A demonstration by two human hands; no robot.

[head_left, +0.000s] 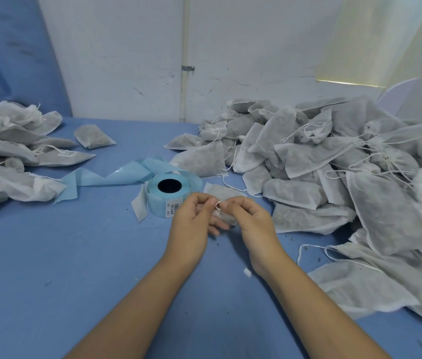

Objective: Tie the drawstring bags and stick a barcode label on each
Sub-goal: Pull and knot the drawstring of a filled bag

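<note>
One bag (224,193) is in hand, lying just right of the label roll (156,203) on the blue surface (75,255), so the work looks mid-batch. The left hand (194,216) and right hand (251,218) meet over it, each grip pinching the white string (217,204) at the bag's mouth. I judge the knot is being made, and no label shows on this bag yet. The left heap (10,151) looks finished: necks are gathered, and one bag there carries a label (67,153). The right heap (334,172) is larger, with loose strings trailing, and seems yet to be done, so most of the job is probably left. The bag's long axis runs roughly away from the person, with the closed end toward the wall and the mouth nearest, at the fingertips. The hands hide its middle, so its exact tilt is unsure.
</note>
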